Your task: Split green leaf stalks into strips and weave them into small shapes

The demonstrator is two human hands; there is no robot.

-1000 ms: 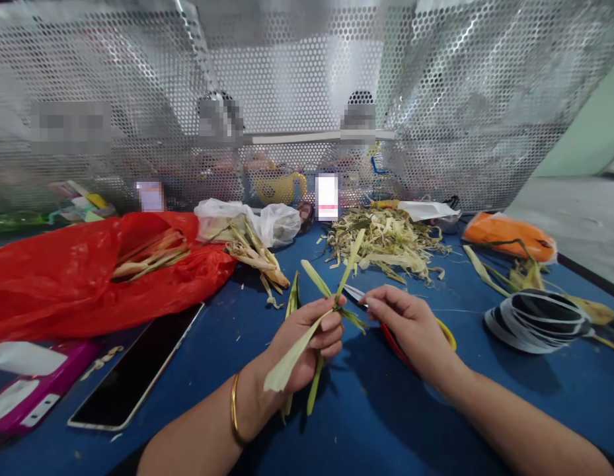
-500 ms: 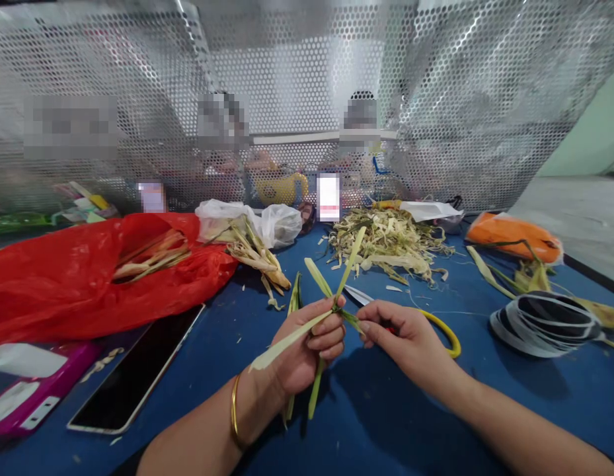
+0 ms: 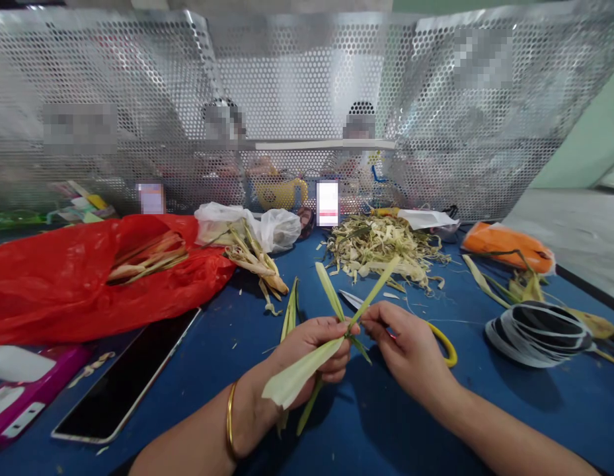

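My left hand [image 3: 311, 357], with a gold bangle at its wrist, pinches several pale green leaf strips [image 3: 307, 373] where they cross. Strips fan out from that crossing toward the upper left, upper right and lower left. Close by on the right, my right hand [image 3: 406, 344] has its thumb and forefinger pressed together; whatever is between them is too small to make out. Scissors [image 3: 448, 347] with yellow handles lie partly under my right hand, their blades pointing to the upper left. More green leaves [image 3: 289, 314] lie behind my left hand.
A red plastic bag [image 3: 63, 284] holds dry husks at the left, beside a dark phone [image 3: 128, 380] and a purple case [image 3: 43, 390]. Husk scraps [image 3: 381, 248] are piled behind my hands. A white-strand spool [image 3: 539, 334] and an orange packet [image 3: 507, 248] are at right. People sit behind the mesh.
The crossed strips have turned and shifted slightly right, and the lower-left strip now shows its broad face. My right hand's fingertips have moved off the short green end they were touching.
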